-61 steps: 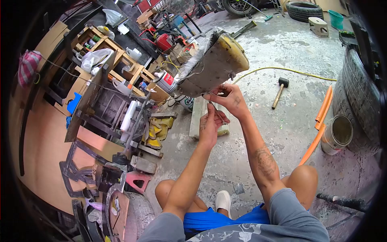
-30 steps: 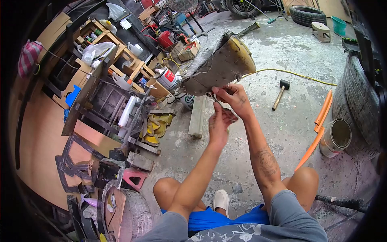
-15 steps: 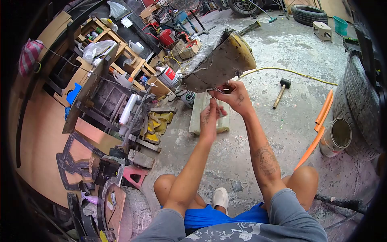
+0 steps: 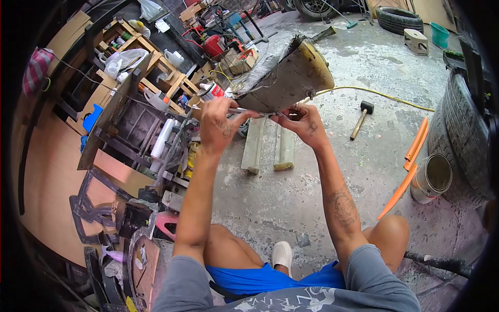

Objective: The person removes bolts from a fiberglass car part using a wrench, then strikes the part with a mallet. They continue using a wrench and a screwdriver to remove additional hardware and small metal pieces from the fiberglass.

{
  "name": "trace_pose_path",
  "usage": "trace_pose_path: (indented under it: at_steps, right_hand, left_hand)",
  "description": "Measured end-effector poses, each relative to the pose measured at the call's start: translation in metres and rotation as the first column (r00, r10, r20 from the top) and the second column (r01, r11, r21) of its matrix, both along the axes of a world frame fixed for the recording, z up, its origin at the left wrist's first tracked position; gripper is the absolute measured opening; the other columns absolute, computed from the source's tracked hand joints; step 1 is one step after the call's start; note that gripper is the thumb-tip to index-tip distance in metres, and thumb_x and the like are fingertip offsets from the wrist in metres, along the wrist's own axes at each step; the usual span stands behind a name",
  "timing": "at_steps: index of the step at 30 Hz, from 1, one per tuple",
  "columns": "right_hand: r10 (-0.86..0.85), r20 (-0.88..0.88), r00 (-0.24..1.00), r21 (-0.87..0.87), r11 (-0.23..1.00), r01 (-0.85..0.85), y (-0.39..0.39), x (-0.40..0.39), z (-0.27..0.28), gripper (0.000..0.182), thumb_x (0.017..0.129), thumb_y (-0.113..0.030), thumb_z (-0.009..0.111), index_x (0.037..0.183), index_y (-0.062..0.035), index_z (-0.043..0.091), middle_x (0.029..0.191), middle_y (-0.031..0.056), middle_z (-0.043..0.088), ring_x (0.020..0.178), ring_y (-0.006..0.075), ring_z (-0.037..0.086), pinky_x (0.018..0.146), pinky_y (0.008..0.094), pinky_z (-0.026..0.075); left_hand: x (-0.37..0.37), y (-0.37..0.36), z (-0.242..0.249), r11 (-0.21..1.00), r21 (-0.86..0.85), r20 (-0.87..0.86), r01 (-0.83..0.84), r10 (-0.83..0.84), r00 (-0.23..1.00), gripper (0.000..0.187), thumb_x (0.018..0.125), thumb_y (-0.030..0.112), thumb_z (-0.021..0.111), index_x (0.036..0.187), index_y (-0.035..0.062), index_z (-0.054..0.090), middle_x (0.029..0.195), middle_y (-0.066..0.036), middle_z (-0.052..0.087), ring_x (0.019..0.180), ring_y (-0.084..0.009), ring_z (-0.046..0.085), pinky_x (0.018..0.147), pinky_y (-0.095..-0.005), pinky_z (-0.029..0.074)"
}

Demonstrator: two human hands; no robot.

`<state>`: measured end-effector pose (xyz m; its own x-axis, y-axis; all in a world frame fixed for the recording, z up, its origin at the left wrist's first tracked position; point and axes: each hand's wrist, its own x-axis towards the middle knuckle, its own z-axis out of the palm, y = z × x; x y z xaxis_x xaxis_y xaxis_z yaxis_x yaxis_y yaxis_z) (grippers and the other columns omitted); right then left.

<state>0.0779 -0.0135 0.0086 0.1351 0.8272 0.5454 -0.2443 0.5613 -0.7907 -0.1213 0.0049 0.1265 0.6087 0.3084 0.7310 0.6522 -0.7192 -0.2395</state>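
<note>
A worn seat base (image 4: 291,78), yellow foam on one side and a flat grey board facing me, stands tilted above the concrete floor. My left hand (image 4: 221,125) is shut on a thin metal tool (image 4: 248,111) whose tip meets the lower edge of the board. My right hand (image 4: 301,120) pinches that same lower edge, fingers closed on it right beside the tool tip. Both forearms reach up from my lap.
Wooden shelves (image 4: 150,67) with bottles and bags stand at the left. Two pale blocks (image 4: 267,148) lie on the floor under the seat. A mallet (image 4: 359,119), yellow cord (image 4: 374,93), orange strip (image 4: 410,166), paint can (image 4: 431,179) and big tyre (image 4: 465,135) are at the right.
My left hand has swung out to the left and up, turning the tool level along the board's lower edge. The right hand stays on that edge. The seat has tipped slightly.
</note>
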Motion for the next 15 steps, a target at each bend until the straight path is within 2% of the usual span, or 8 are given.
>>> trace_pose_path:
  at_steps: [2, 5, 7, 9, 11, 12, 14, 15]
  right_hand:
    - [0.010, -0.016, 1.000, -0.001, 1.000, -0.010, -0.001, -0.002, 0.001, 0.013, 0.081, -0.009, 0.078, 0.084, -0.0016, 0.067, 0.076, -0.0058, 0.061, 0.070, 0.0020, 0.050, 0.064, 0.0206, 0.043]
    - [0.023, -0.021, 0.999, -0.003, 1.000, -0.024, 0.003, -0.001, -0.001, 0.013, 0.080, -0.009, 0.078, 0.084, -0.0016, 0.067, 0.075, -0.0066, 0.059, 0.070, 0.0018, 0.050, 0.064, 0.0205, 0.043]
    - [-0.006, -0.025, 1.000, 0.003, 1.000, 0.006, 0.011, -0.003, -0.007, 0.017, 0.079, -0.012, 0.079, 0.085, -0.0004, 0.069, 0.073, -0.0057, 0.061, 0.069, 0.0017, 0.051, 0.062, 0.0206, 0.042]
    - [-0.038, -0.022, 0.999, 0.002, 0.999, 0.038, 0.010, -0.002, -0.007, 0.021, 0.077, -0.015, 0.081, 0.086, 0.0008, 0.070, 0.072, -0.0048, 0.063, 0.068, 0.0016, 0.051, 0.059, 0.0207, 0.042]
    - [-0.041, 0.032, 0.999, -0.030, 0.999, 0.042, 0.001, -0.001, 0.000, 0.016, 0.080, -0.010, 0.078, 0.079, -0.0014, 0.065, 0.071, -0.0074, 0.057, 0.067, 0.0017, 0.048, 0.059, 0.0219, 0.040]
    - [-0.038, 0.034, 0.999, -0.032, 0.999, 0.039, 0.001, -0.001, 0.001, 0.016, 0.080, -0.010, 0.078, 0.079, -0.0014, 0.065, 0.071, -0.0074, 0.057, 0.067, 0.0017, 0.048, 0.059, 0.0219, 0.040]
    - [-0.076, 0.073, 0.994, -0.025, 0.997, 0.078, 0.000, 0.004, -0.001, 0.018, 0.079, -0.010, 0.079, 0.078, -0.0013, 0.064, 0.071, -0.0064, 0.057, 0.066, 0.0020, 0.048, 0.057, 0.0228, 0.039]
    - [-0.060, 0.077, 0.995, -0.044, 0.997, 0.064, 0.001, 0.007, -0.001, 0.023, 0.076, -0.014, 0.081, 0.086, 0.0022, 0.069, 0.072, -0.0031, 0.063, 0.068, 0.0017, 0.051, 0.059, 0.0213, 0.042]
  left_hand:
    - [0.002, 0.001, 0.006, 1.000, 0.023, -0.041, -0.010, 0.011, 0.999, 0.047, 0.068, 0.048, 0.080, 0.072, 0.0054, 0.060, 0.068, -0.008, 0.059, 0.068, -0.0274, 0.058, 0.069, -0.0369, 0.043]
    - [-0.002, 0.009, -0.020, 0.999, 0.049, -0.007, -0.012, 0.013, 1.000, 0.046, 0.072, 0.046, 0.079, 0.073, 0.0039, 0.061, 0.069, -0.010, 0.062, 0.065, -0.0268, 0.059, 0.067, -0.0364, 0.045]
    - [-0.005, 0.012, -0.082, 0.870, -0.493, 0.365, 0.024, 0.181, 0.913, 0.044, 0.079, 0.044, 0.075, 0.075, 0.0029, 0.061, 0.071, -0.008, 0.065, 0.063, -0.0229, 0.062, 0.064, -0.0344, 0.047]
    - [0.016, -0.001, -0.132, 0.555, -0.728, 0.608, 0.401, 0.254, 0.752, 0.049, 0.088, 0.054, 0.062, 0.079, 0.0052, 0.062, 0.075, -0.008, 0.067, 0.072, -0.0146, 0.064, 0.071, -0.0309, 0.049]
    - [0.051, -0.015, -0.165, 0.278, -0.630, 0.767, 0.725, 0.369, 0.525, 0.054, 0.092, 0.058, 0.054, 0.080, 0.0059, 0.062, 0.075, -0.005, 0.066, 0.073, -0.0157, 0.064, 0.073, -0.0328, 0.051]
    - [0.064, -0.021, -0.167, 0.278, -0.630, 0.767, 0.725, 0.373, 0.523, 0.054, 0.092, 0.058, 0.054, 0.080, 0.0059, 0.062, 0.075, -0.005, 0.066, 0.073, -0.0157, 0.064, 0.073, -0.0328, 0.051]
    - [0.084, -0.036, -0.160, 0.175, -0.484, 0.809, 0.858, 0.463, 0.362, 0.056, 0.092, 0.058, 0.052, 0.081, 0.0040, 0.062, 0.075, -0.006, 0.066, 0.073, -0.0170, 0.065, 0.075, -0.0332, 0.052]
    - [0.084, -0.034, -0.162, 0.174, -0.481, 0.810, 0.859, 0.463, 0.360, 0.056, 0.092, 0.058, 0.052, 0.081, 0.0040, 0.062, 0.075, -0.006, 0.066, 0.073, -0.0170, 0.065, 0.075, -0.0332, 0.052]
